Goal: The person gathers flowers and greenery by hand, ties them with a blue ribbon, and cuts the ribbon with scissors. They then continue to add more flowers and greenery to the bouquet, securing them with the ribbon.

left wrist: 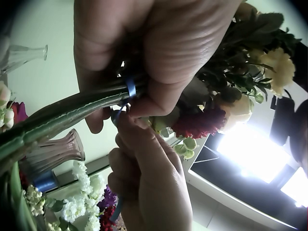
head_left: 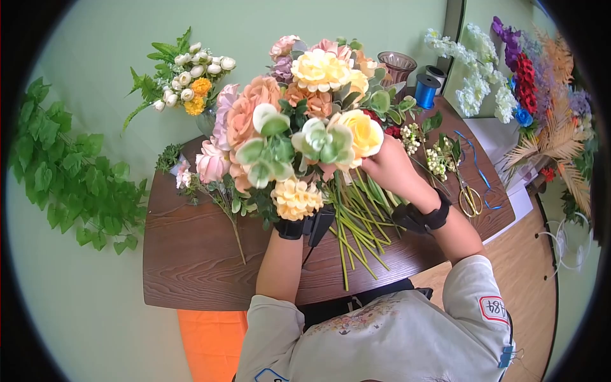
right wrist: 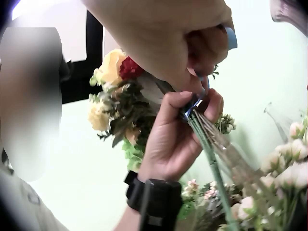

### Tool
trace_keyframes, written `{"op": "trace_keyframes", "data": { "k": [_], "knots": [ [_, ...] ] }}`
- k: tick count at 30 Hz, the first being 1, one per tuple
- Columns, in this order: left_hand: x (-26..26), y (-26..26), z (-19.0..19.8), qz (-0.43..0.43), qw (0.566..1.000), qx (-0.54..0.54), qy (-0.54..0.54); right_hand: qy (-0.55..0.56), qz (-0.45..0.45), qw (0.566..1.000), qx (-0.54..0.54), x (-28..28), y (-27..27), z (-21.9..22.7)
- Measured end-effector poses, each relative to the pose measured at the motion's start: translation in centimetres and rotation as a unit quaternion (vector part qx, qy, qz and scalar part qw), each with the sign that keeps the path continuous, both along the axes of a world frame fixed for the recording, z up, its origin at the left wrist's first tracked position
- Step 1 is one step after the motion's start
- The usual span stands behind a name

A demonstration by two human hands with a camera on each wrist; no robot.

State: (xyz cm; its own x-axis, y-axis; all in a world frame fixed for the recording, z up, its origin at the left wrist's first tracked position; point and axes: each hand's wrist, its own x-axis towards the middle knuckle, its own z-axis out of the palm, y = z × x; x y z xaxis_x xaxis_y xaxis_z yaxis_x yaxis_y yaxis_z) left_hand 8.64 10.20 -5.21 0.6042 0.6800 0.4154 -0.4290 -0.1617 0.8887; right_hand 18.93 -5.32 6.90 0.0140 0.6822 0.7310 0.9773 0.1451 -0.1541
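A large bouquet of artificial flowers (head_left: 318, 71), in peach, cream, pink and yellow, is held up over the table. In the right wrist view my left hand (right wrist: 168, 144) grips its green stems (right wrist: 208, 161) just under the blooms; in the head view the flowers hide that hand. A thin blue ribbon (left wrist: 130, 87) circles the stems at the grip. Right beside it, my right hand (left wrist: 151, 175) pinches the ribbon between thumb and finger. Part of the ribbon is wrapped over the right hand's fingers (right wrist: 211, 45). The stem ends fan out below, over the table's near side.
On the brown table (head_left: 191, 267) lie a loose pink flower spray (head_left: 232, 216), white berry sprigs (head_left: 440, 159), gold-handled scissors (head_left: 471, 202) and a loose blue ribbon strip (head_left: 474, 159). Behind stand a blue ribbon spool (head_left: 426, 91), a ribbed glass vase (head_left: 398, 67) and a vase of white flowers (head_left: 184, 76).
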Motion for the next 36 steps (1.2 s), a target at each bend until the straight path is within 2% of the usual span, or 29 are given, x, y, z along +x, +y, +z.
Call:
{"op": "trace_keyframes", "data": {
  "k": [1,2,4,6,7,9,10,12,13,14,15,16,17,18,20,22,23,25,26,28,34,35,36],
  "knots": [
    [0.0,0.1,-0.1,0.0,1.0,0.0,0.0,0.193,0.062,0.977,-0.063,0.3,0.4,-0.4],
    [-0.1,0.1,0.0,-0.014,1.0,-0.005,-0.003,0.378,0.122,0.91,-0.122,0.5,0.6,-0.7],
    [-0.4,0.0,0.4,-0.043,0.999,-0.015,-0.009,0.399,0.15,0.897,-0.119,0.3,0.6,-0.2],
    [-0.5,-0.1,0.8,-0.072,0.997,-0.025,-0.015,0.594,0.154,0.75,-0.248,0.5,0.3,1.0],
    [-0.6,-0.2,1.0,-0.087,0.996,-0.029,-0.018,0.593,0.153,0.75,-0.248,0.9,0.4,1.1],
    [-0.7,-0.4,1.4,-0.116,0.992,-0.039,-0.024,0.705,0.241,0.582,-0.326,2.0,0.4,1.1],
    [-0.8,-0.4,1.6,-0.13,0.99,-0.043,-0.027,0.705,0.241,0.582,-0.327,2.1,0.4,1.0],
    [-0.8,-0.4,1.7,-0.159,0.985,-0.052,-0.033,0.744,0.264,0.52,-0.327,2.3,0.5,0.9],
    [-0.8,-0.4,1.6,-0.159,0.985,-0.052,-0.034,0.743,0.264,0.52,-0.327,2.4,0.5,0.9],
    [-0.8,-0.4,1.3,-0.225,0.957,-0.144,-0.118,0.716,0.293,0.532,-0.345,2.5,0.5,0.8],
    [-0.7,-0.3,0.8,-0.285,0.908,-0.232,-0.2,0.687,0.32,0.542,-0.363,2.4,0.5,1.0],
    [-0.7,-0.2,0.3,-0.34,0.841,-0.316,-0.278,0.687,0.32,0.542,-0.363,2.0,0.5,1.0],
    [-1.1,0.2,-0.2,-0.361,0.864,-0.232,-0.262,0.648,0.286,0.622,-0.335,1.3,0.3,1.1],
    [-1.1,0.1,0.1,-0.362,0.864,-0.232,-0.262,0.603,0.248,0.695,-0.304,0.9,0.2,1.2],
    [-1.0,-0.1,0.7,-0.35,0.872,-0.229,-0.253,0.588,0.24,0.709,-0.306,1.1,0.3,0.8],
    [-0.9,-0.3,1.3,-0.337,0.88,-0.226,-0.245,0.518,0.176,0.801,-0.243,0.3,0.1,1.2],
    [-1.0,-0.7,1.5,-0.331,0.884,-0.225,-0.241,0.518,0.176,0.801,-0.243,0.3,0.2,0.9],
    [-1.1,-1.3,1.9,-0.319,0.892,-0.221,-0.233,0.492,0.232,0.826,-0.148,0.5,0.7,-0.1],
    [-1.2,-1.4,2.2,-0.313,0.895,-0.22,-0.229,0.492,0.232,0.826,-0.148,0.7,0.9,-0.5],
    [-0.8,-1.7,2.9,-0.301,0.902,-0.216,-0.22,0.431,0.193,0.877,-0.091,1.0,1.2,-1.1],
    [-0.7,-3.0,4.5,-0.264,0.922,-0.206,-0.193,0.395,0.141,0.904,-0.087,1.4,1.0,-1.5],
    [-1.0,-3.3,4.7,-0.257,0.925,-0.204,-0.189,0.395,0.141,0.904,-0.087,1.2,1.1,-1.5],
    [-0.8,-3.4,5.1,-0.251,0.929,-0.202,-0.184,0.437,0.164,0.882,-0.061,0.6,1.1,-1.3]
  ]
}}
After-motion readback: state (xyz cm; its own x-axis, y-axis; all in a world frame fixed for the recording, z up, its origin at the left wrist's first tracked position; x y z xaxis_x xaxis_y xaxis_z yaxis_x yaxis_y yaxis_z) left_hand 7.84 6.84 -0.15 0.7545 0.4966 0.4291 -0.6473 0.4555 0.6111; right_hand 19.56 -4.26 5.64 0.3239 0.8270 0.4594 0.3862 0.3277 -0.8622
